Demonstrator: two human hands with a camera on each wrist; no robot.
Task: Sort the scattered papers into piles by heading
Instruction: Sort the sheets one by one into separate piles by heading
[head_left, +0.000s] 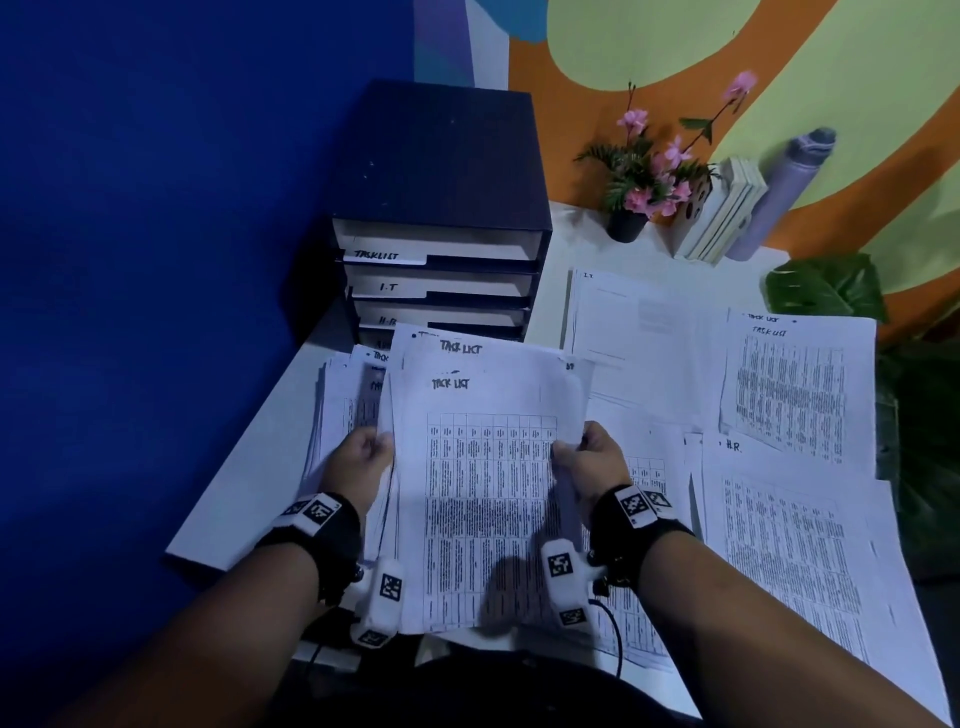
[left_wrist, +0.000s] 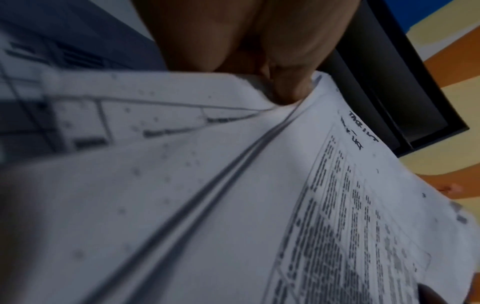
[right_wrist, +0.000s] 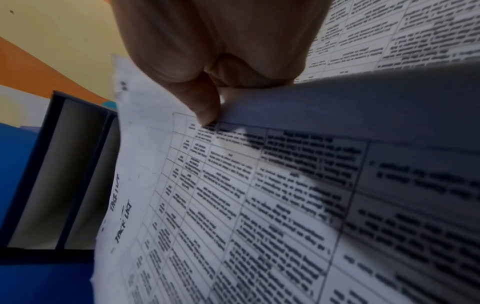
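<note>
File trays (head_left: 441, 249) behind; flowerpot (head_left: 628, 223), books (head_left: 722, 218) beyond.

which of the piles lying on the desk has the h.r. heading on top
The pile nearest the person on the right, headed "H.R." at its top left. The pile behind it reads "Task List"; the one further back and left reads "I.T".

The scene is dimly lit, with a bluish cast. In the head view, straight lines are bowed toward the edges, and a soft shadow is cast low on the held papers (head_left: 488, 499). In the left wrist view, the near sheets are smeared out of focus. In the right wrist view, print is blurred and a grey shadow lies across the page.
</note>
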